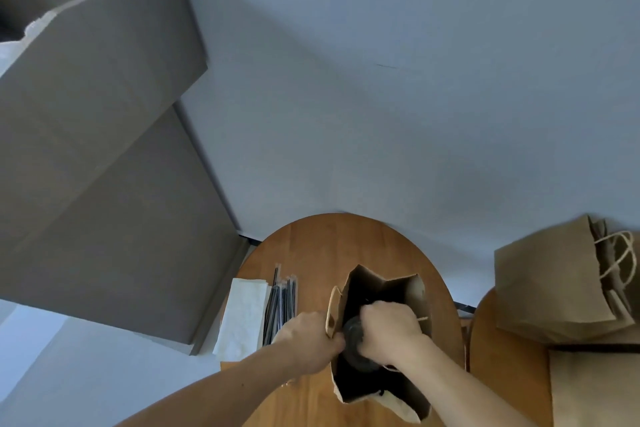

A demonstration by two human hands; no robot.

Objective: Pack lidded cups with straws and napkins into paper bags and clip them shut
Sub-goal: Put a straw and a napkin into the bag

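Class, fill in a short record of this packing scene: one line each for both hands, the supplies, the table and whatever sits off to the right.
left hand: grips the open paper bag at its rim
right hand: holds the lidded cup in the bag's mouth
straws: bundle lying left of the bag
napkins: white stack left of the straws
table: round, wooden
off right: other paper bags, piled

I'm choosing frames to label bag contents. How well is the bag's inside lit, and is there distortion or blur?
Head view: dim bluish light; the paper bag is nearly black inside, so the cup under the right hand shows only as a dark lid. Head view again: wide-angle distortion tilts the grey cabinet; the straws look slightly soft; no glare.
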